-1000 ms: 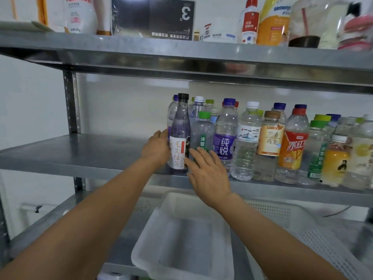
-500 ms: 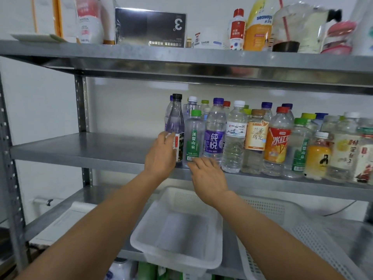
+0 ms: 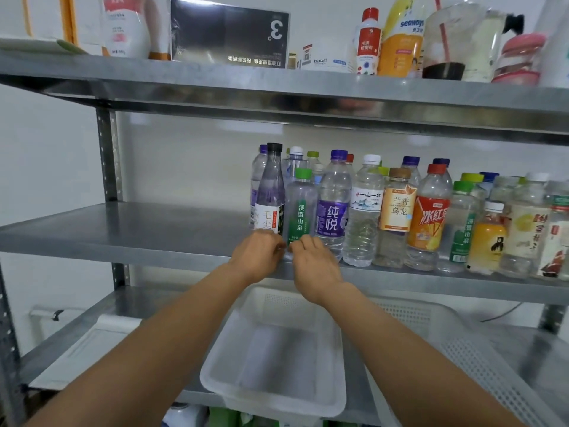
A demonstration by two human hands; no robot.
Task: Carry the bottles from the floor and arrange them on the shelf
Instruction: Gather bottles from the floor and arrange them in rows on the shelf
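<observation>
1. Grey metal shelf (image 3: 123, 238), mid-frame: the black-capped bottle (image 3: 271, 192) and green-label bottle (image 3: 300, 211) stand upright at the row's left end, just above your hands.
2. Your left hand (image 3: 258, 255) sits below the first and your right hand (image 3: 314, 263) below the second, both loosely curled, holding nothing.
3. Earlier your left hand covered the black-capped bottle; now both hands sit lower.

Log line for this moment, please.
stage: arranging | left hand: at black-capped bottle base, grip unclear | right hand: at green-capped bottle base, grip unclear | bottle row: upright on middle shelf
</observation>
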